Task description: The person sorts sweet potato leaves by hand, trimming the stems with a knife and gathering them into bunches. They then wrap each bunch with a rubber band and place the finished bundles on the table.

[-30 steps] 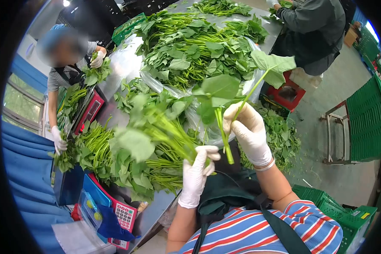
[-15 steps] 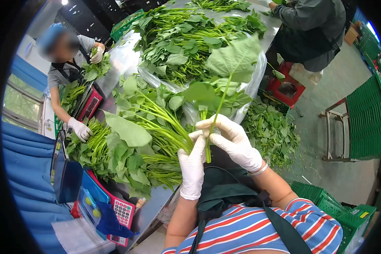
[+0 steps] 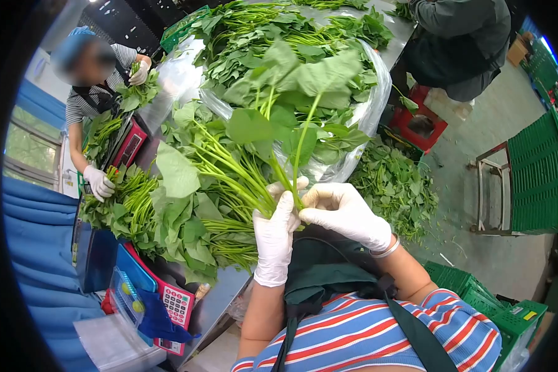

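White gloves cover both of my hands. My left hand (image 3: 274,239) is closed around a bunch of long green stems (image 3: 229,166) with broad leaves, fanned up and to the left. Against it on the right, my right hand (image 3: 347,214) pinches the lower end of a leafy stem (image 3: 304,139) at the bunch. That stem's large pale leaf (image 3: 328,77) points away from me. Beyond my hands, a big heap of leafy greens (image 3: 254,62) lies on clear plastic (image 3: 369,118). More greens (image 3: 186,232) lie on the table to the left.
At left, a gloved co-worker (image 3: 96,93) handles greens beside a red scale (image 3: 130,146). A pink calculator (image 3: 177,307) lies near the table edge. Another person (image 3: 462,43) is at upper right, near a red stool (image 3: 420,124). Green crates (image 3: 539,173) stand right.
My right hand has moved slightly down, and its stem has come lower and left against the bunch. The bunch leans more to the left. The co-worker's lower hand has shifted left.
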A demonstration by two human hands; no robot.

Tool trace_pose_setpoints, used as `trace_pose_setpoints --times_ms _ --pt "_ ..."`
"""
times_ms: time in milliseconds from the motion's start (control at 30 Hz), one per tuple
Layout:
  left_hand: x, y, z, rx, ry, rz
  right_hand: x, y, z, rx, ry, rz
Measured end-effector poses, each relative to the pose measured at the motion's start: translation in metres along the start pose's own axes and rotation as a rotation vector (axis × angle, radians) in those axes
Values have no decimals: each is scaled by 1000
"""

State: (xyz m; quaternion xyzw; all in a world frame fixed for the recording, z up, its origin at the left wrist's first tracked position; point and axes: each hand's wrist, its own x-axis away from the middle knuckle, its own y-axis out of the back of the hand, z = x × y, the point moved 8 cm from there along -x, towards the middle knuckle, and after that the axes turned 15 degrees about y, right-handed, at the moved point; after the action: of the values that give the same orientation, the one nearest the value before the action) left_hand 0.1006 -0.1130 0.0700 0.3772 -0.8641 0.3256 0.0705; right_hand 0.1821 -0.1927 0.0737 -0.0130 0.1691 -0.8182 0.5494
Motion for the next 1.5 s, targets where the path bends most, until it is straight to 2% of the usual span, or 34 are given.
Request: trace_pose_setpoints --times_ms 67,133,200,267,333,367,400,467,533,600,667,733,867,1000,1067,1133,1200,1233,1267,1333,1367,1400,1467,1500 --pt "-1 7 -2 -101 -11 -40 1 1 0 18 -56 -61" --pt "2 7 -5 -58 -67 -69 3 3 -6 38 -115 -118" --pt "2 12 -8 -129 -99 -118 4 17 -9 -92 74 -346" --pt "4 12 -4 -129 -120 -153 5 20 -12 -106 100 -402" --pt "6 12 -5 -132 -137 -183 13 23 -2 -51 268 -610" --pt "10 19 -11 -19 -193 -255 19 26 3 -91 479 -736" --pt "14 27 -16 95 -250 -325 21 43 -8 -127 538 -790" --pt "20 31 -40 82 -378 -289 17 72 -15 -416 603 -957" --pt "19 29 -40 -22 -350 -285 11 67 -3 -510 592 -889" --pt "21 27 -35 -106 -299 -335 -4 29 -7 -370 239 -458" --pt "19 28 -30 -135 -284 -317 4 -5 40 599 486 -205" --pt "23 26 -32 -243 -309 -396 6 -18 52 902 766 -194" --pt "23 28 -28 -267 -312 -389 3 -23 55 1073 835 -183" --pt "27 28 -27 -277 -292 -391 -1 -23 44 1000 743 -94" --pt "25 25 -24 -354 -281 -285 -7 1 -3 133 262 -251" --pt "26 28 -24 -353 -278 -282 -9 2 -16 -352 85 -138" --pt "27 29 -26 -379 -325 -264 -4 -1 -10 -11 24 -112" --pt "26 26 -28 -390 -369 -209 -1 -8 3 358 194 -37" --pt "25 27 -28 -388 -374 -209 3 -16 12 530 221 54" --pt "24 25 -27 -464 -388 -198 6 -20 3 624 327 101" --pt "26 28 -26 -463 -396 -197 6 -17 -2 518 246 88" --pt "28 35 -25 -416 -407 -204 6 -17 -2 522 257 90" --pt "29 44 -25 -328 -434 -204 9 7 -8 194 164 -259" --pt "28 46 -26 -273 -474 -220 9 12 -13 121 81 -276"
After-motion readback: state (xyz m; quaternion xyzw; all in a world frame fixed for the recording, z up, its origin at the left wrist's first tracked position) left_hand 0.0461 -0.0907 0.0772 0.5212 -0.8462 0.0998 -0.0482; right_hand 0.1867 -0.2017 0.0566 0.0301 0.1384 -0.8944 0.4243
